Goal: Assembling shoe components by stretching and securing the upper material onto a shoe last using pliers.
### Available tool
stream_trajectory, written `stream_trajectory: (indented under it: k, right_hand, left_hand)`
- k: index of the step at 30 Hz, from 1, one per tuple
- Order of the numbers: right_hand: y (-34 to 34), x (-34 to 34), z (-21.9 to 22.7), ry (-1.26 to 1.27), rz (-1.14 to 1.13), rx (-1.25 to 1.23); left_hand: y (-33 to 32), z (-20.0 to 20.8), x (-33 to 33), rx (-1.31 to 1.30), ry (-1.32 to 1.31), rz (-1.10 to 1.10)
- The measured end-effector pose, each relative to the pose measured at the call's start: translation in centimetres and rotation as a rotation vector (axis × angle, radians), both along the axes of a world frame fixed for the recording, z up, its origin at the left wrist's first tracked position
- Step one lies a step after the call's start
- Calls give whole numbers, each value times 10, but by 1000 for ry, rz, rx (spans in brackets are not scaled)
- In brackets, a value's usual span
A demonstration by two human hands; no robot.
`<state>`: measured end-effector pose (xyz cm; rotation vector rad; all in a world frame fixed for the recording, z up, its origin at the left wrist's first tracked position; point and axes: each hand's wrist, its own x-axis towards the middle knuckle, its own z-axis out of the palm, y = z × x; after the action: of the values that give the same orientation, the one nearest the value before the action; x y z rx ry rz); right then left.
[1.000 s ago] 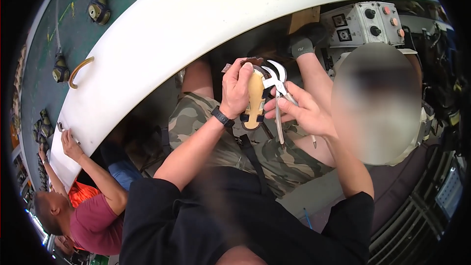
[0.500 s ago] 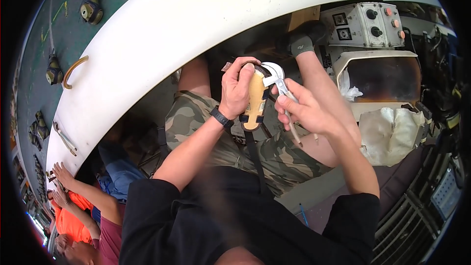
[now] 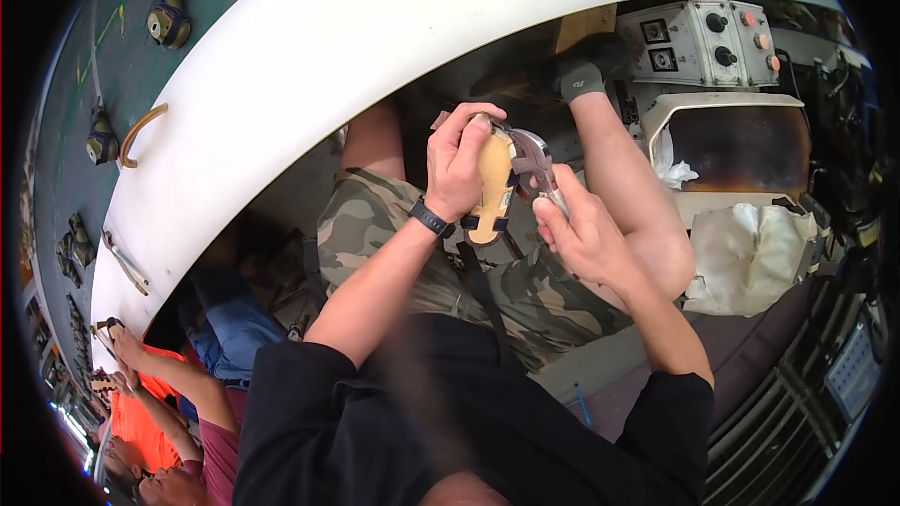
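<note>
Over my lap, my left hand (image 3: 457,167) grips a small shoe (image 3: 494,173) by its far left side, sole side up. The tan insole shows, with dark strap ends folded onto its edges. My right hand (image 3: 583,227) is closed round the handles of metal lasting pincers (image 3: 533,152). Their curved head touches the shoe's right edge near the wide end; whether the jaws pinch the upper there I cannot make out. Most of the handles are hidden in my right palm.
A white curved bench (image 3: 281,75) sweeps across ahead and left, holding another pair of pincers (image 3: 125,262) and a curved brown strip (image 3: 142,136). A control box (image 3: 698,45) stands at far right above a scorched opening (image 3: 741,150). A co-worker's hands (image 3: 124,351) work at left.
My right hand has closed and turned on the pincers, whose handles were spread and visible before. Their head has tilted against the shoe's edge. The co-worker's hands at left have moved.
</note>
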<state>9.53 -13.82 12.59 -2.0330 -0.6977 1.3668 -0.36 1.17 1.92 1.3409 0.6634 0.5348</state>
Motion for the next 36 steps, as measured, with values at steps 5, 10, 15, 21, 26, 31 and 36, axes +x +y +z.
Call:
stream_trajectory:
  k: [5,10,15,21,26,31,36]
  right_hand:
    - [19,5,24,-469,422,-152]
    - [33,5,20,-650,571,-225]
    - [23,18,18,-596,620,-197]
    - [44,27,73,-170,274,-112]
    - [50,-3,24,-673,-131,536]
    - [43,-3,-5,-640,209,131]
    - [35,-24,-27,-633,117,175]
  left_hand:
    - [0,-3,2,-11,-59,-4]
    - [6,-6,9,19,-42,-31]
    - [-2,-18,10,-192,-92,3]
    - [3,-16,6,-91,-102,18]
    - [1,-13,8,-169,-121,71]
    - [-3,-6,2,-36,5,50]
    - [-2,-10,2,-199,-115,22]
